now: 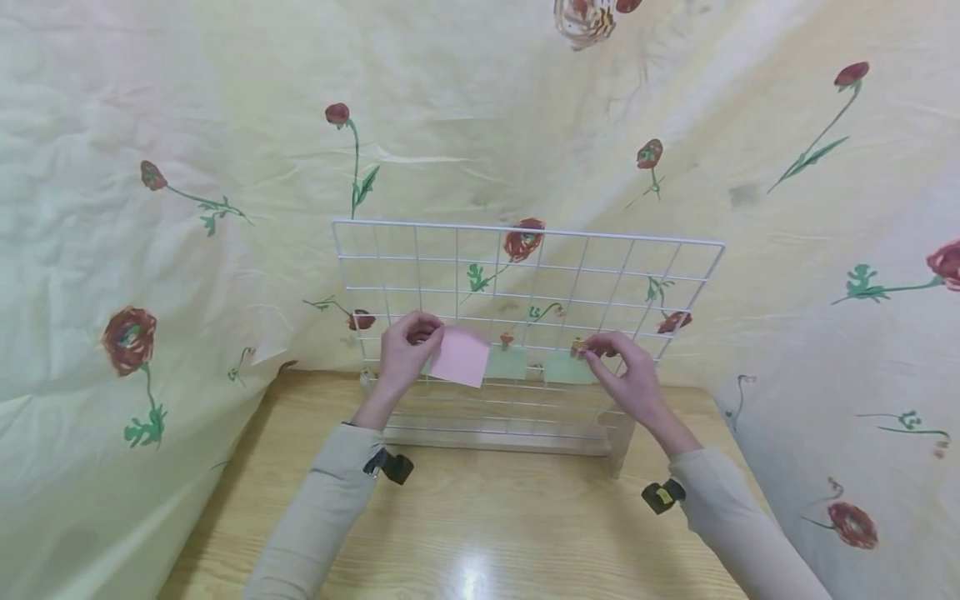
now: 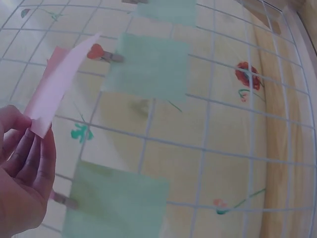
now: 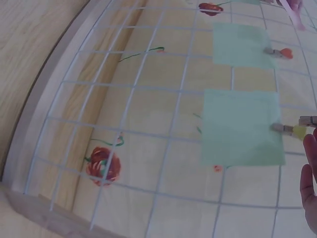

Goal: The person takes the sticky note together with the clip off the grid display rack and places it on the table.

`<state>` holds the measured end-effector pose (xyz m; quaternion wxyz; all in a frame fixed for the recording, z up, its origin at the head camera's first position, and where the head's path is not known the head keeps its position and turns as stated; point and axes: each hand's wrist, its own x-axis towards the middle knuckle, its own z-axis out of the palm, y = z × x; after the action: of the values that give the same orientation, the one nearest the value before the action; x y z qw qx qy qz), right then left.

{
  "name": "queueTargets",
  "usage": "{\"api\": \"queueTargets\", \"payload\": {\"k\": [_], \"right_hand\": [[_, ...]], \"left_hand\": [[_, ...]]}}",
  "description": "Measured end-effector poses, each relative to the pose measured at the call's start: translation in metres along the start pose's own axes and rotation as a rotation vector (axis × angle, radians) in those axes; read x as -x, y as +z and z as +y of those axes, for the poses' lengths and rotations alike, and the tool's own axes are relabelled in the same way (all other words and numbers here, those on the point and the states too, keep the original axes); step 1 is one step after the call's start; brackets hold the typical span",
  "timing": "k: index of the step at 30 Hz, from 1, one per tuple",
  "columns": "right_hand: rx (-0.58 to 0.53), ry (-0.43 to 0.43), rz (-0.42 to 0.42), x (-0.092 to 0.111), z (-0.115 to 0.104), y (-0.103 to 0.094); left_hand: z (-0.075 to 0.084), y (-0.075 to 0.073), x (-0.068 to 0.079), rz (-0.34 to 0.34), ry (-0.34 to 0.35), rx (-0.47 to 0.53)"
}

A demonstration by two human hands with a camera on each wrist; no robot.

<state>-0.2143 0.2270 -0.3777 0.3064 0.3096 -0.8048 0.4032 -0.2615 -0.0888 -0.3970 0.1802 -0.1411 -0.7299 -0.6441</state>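
A pink paper note (image 1: 460,357) is pinched by one edge between thumb and fingers of my left hand (image 1: 405,354), in front of the white wire grid (image 1: 525,229). In the left wrist view the note (image 2: 57,84) bends slightly, apart from the pale green notes. My right hand (image 1: 628,375) is at the grid's right part, pinching a small wooden clothespin (image 3: 308,120). Right beside that is another clothespin with a yellow end (image 3: 292,130), clipped to the edge of a green note (image 3: 242,128). A clothespin with a red heart (image 3: 282,52) holds another green note (image 3: 241,44).
The grid stands upright on a wooden base (image 1: 495,442) on a light wooden table (image 1: 480,517). A third green note (image 2: 166,11) shows at the top of the left wrist view. Cream cloth (image 1: 247,108) with red flowers hangs behind and at both sides.
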Motion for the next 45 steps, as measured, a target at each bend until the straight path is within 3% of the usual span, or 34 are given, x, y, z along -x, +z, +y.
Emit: {"api": "queueTargets", "payload": {"k": [9,16,23,26,27,34,39,45], "right_hand": [[0.003,0.018,0.003,0.015,0.014,-0.008],[0.015,0.08,0.005,0.025,0.022,-0.013],[0.048,0.204,-0.035,0.039,0.023,-0.018],[0.058,0.25,-0.056,0.045,0.023,-0.019],[0.06,0.261,-0.061,0.046,0.024,-0.019],[0.045,0.307,-0.083,0.062,0.046,-0.018],[0.065,0.303,-0.104,0.062,0.031,-0.02],[0.054,0.357,-0.109,0.071,0.036,-0.021]], "left_hand": [[-0.013,-0.015,0.01,0.001,-0.076,-0.062],[-0.022,-0.029,0.017,0.011,-0.083,-0.07],[0.003,-0.043,0.031,-0.014,-0.124,-0.112],[0.002,-0.048,0.036,-0.011,-0.142,-0.127],[0.0,-0.05,0.037,-0.008,-0.142,-0.127],[-0.052,-0.063,0.038,0.011,-0.145,-0.152],[-0.057,-0.071,0.043,0.009,-0.172,-0.179],[-0.065,-0.079,0.054,0.02,-0.228,-0.182]]}}
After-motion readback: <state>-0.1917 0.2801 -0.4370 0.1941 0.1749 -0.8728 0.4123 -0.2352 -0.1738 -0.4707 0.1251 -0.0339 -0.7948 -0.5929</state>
